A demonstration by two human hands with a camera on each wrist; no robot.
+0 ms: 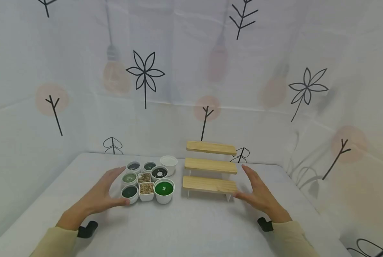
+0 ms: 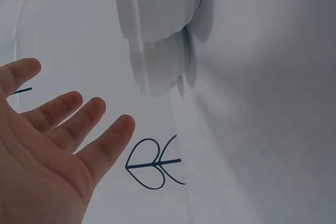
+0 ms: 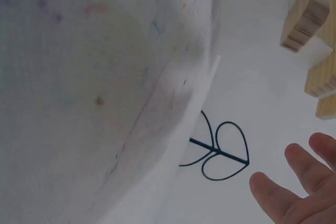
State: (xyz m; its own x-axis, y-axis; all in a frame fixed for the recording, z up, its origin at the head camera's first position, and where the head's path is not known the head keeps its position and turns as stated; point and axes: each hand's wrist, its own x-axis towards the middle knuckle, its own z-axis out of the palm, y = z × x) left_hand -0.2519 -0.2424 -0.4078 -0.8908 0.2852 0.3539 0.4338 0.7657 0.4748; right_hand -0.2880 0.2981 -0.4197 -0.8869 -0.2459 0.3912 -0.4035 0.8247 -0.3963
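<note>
My left hand (image 1: 96, 198), fingers spread and nothing held, is beside a cluster of small white cups; whether its thumb touches the nearest cup of dark green (image 1: 129, 192) I cannot tell. Close by are a pale green cup (image 1: 129, 178), square bowls of brown granules (image 1: 146, 188), a larger bright green cup (image 1: 164, 188), a dark cup with a white spot (image 1: 159, 172) and a plain white cup (image 1: 169, 162). My right hand (image 1: 259, 194), also spread and holding nothing, is at the right end of a three-tier wooden stand (image 1: 209, 184). The left wrist view shows white cup sides (image 2: 157, 9) beyond the fingers.
Cups and stand share a white-covered table (image 1: 178, 228), the cups left of the stand with a gap between. Behind and at both sides hangs a pale cloth (image 1: 178, 125) printed with plants and bulbs. A dark band piece (image 1: 88, 229) shows at the left wrist.
</note>
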